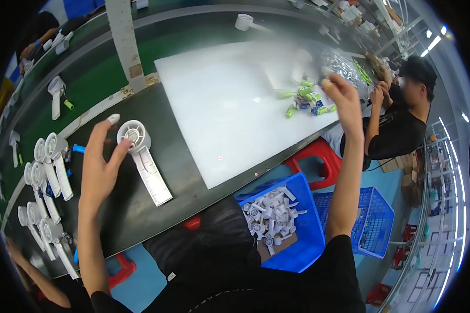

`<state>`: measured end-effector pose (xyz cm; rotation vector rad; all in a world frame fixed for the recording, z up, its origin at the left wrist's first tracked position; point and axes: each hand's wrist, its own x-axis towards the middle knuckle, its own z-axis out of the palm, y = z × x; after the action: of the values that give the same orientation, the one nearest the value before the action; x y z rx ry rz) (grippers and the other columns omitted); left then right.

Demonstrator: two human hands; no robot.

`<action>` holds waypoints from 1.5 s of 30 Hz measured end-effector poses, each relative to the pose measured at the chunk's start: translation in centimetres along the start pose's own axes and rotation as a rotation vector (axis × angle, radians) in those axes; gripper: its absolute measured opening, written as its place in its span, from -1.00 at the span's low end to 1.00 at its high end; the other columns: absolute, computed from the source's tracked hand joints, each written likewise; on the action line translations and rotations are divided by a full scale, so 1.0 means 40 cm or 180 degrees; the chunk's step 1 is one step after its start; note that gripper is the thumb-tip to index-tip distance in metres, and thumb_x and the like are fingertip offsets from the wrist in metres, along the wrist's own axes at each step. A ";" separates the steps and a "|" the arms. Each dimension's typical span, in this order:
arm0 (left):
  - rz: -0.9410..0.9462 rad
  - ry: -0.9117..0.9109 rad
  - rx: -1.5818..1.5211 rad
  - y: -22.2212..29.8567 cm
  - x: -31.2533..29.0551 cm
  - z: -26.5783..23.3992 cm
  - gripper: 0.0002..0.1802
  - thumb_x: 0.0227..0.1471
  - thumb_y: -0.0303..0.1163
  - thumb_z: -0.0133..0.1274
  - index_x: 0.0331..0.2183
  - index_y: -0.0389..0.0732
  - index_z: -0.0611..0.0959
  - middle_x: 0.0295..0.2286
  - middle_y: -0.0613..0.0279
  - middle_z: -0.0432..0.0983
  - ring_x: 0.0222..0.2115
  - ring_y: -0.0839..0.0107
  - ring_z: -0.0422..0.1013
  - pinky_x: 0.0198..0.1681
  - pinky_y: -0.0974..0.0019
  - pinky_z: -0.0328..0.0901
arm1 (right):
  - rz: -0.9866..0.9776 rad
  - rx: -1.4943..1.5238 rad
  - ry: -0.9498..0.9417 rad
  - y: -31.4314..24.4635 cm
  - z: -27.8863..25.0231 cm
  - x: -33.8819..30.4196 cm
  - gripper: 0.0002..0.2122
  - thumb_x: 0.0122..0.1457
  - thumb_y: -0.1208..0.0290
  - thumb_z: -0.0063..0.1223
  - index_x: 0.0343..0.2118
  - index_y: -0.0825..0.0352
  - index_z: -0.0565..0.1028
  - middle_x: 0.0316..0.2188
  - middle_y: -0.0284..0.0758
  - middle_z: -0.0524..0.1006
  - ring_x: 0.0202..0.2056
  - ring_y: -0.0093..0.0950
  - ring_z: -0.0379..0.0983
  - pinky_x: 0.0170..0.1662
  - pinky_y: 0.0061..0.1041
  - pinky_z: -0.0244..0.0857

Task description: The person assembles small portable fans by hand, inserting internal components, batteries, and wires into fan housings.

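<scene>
A white handheld fan housing point(154, 180) lies on the dark bench, its round grilled head up and its hollow handle pointing toward me. My left hand point(102, 159) is around the left side of that head, fingers apart, with the thumb over the rim. One of its fingertips wears a white cover. Over at the right, my right hand point(343, 96) is raised with its fingertips pinched together; what they hold, if anything, I cannot make out. Just left of it, a pile of green battery cells point(308, 99) with small blue circuit boards rests on a white board point(214, 104).
Several fan housings point(49, 151) stand in rows at the left. A green conveyor belt point(188, 36) runs behind the bench. Below are a blue bin point(310, 208) of white fan parts, a blue basket point(384, 208) and a red stool point(326, 161). A co-worker point(402, 125) sits at the right.
</scene>
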<state>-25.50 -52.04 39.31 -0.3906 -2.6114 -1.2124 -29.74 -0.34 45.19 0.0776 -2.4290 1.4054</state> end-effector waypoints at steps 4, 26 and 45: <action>0.0343 0.0321 0.0276 0.003 0.001 -0.053 -0.66 0.05 -0.43 0.17 -0.10 -0.30 0.59 -0.13 0.08 0.52 -0.13 0.25 0.45 -0.12 0.32 0.31 | 0.0158 0.1360 -0.0306 -0.061 0.051 -0.031 -0.74 0.24 0.46 0.11 -0.04 0.42 0.49 -0.16 -0.35 0.55 -0.11 -0.57 0.49 0.03 -0.54 0.37; 0.1244 -0.0824 0.0498 0.043 -0.043 0.031 -0.87 -0.06 -0.56 0.17 -0.40 -0.31 0.54 -0.35 0.13 0.43 -0.44 0.18 0.44 -0.41 0.19 0.33 | 0.0033 0.0766 -0.1179 -0.249 0.545 -0.228 -0.77 0.10 0.50 0.30 -0.25 0.40 0.46 -0.66 -0.57 0.42 -0.66 -0.85 0.08 -0.61 -0.75 -0.08; -0.0067 -0.0481 -0.1954 -0.018 -0.041 0.071 -0.77 0.03 -0.57 0.22 -0.25 -0.34 0.54 -0.51 0.22 0.61 -0.65 0.66 0.32 -0.63 0.53 0.17 | 0.1323 0.1285 -0.2527 -0.258 0.687 -0.193 -0.81 0.25 0.27 0.04 -0.34 0.32 0.51 -0.58 -0.49 0.48 -0.56 -0.77 0.27 -0.51 -0.71 0.10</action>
<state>-24.49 -50.55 36.49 -0.5776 -2.3022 -2.0550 -27.33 -29.93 38.83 0.2872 -2.8085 2.4135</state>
